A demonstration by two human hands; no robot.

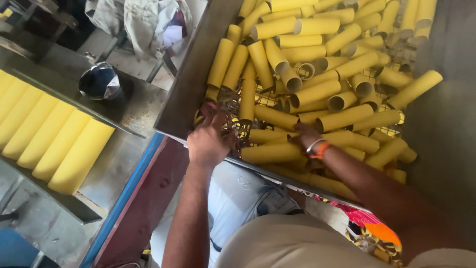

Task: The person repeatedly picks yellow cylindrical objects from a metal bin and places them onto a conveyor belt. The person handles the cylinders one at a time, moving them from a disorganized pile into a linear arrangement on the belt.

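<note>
Left hand (208, 141) curled at near-left corner of metal bin (191, 84), grip unclear. Right hand (306, 135) buried among yellow tubes (317, 92); fingers hidden, cannot be told

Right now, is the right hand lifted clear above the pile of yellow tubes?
No, the right hand is down among the yellow tubes, resting on one near the bin's front edge.

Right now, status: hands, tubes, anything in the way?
Left hand down at the bin's near corner, fingers among yellow cardboard tubes. Right hand buried in the pile, grip hidden. Tubes heaped loose in the metal bin, crowding both hands.
</note>
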